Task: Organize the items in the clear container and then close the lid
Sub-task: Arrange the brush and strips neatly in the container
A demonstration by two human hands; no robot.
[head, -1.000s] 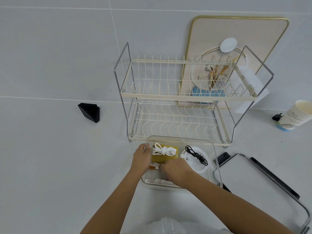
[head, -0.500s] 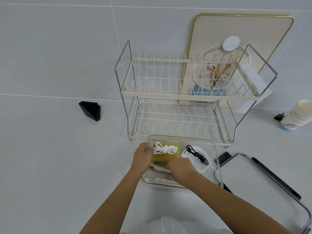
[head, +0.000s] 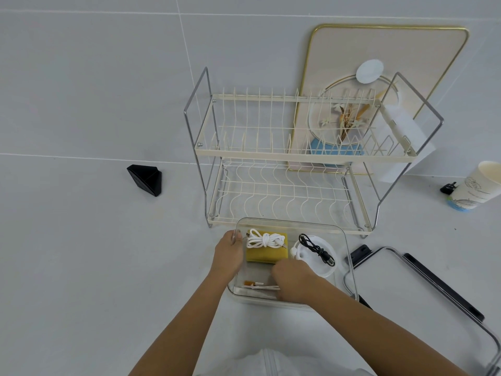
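**Head view: my right hand is dropping back toward the small items at the near wall**

Head view is showing my left hand [head: 229, 252] curling over the left rim of the clear container [head: 343, 241], thumb side on the wall, steadying it on the surface [head: 81, 267]. My right hand [head: 291, 280] is moving: a second ago it was up beside the yellow sponge [head: 267, 255], and now it is sitting lower, fingers curled down over the thin white sticks [head: 260, 287] by the near wall; whether it is actually pinching one I cannot tell. The white cable [head: 265, 239] is lying bundled on the sponge, the black cable [head: 317, 249] on the white round disc [head: 329, 267]. The lid [head: 433, 289] is lying off to the right, so I judge sorting is unfinished and closing is not yet begun.
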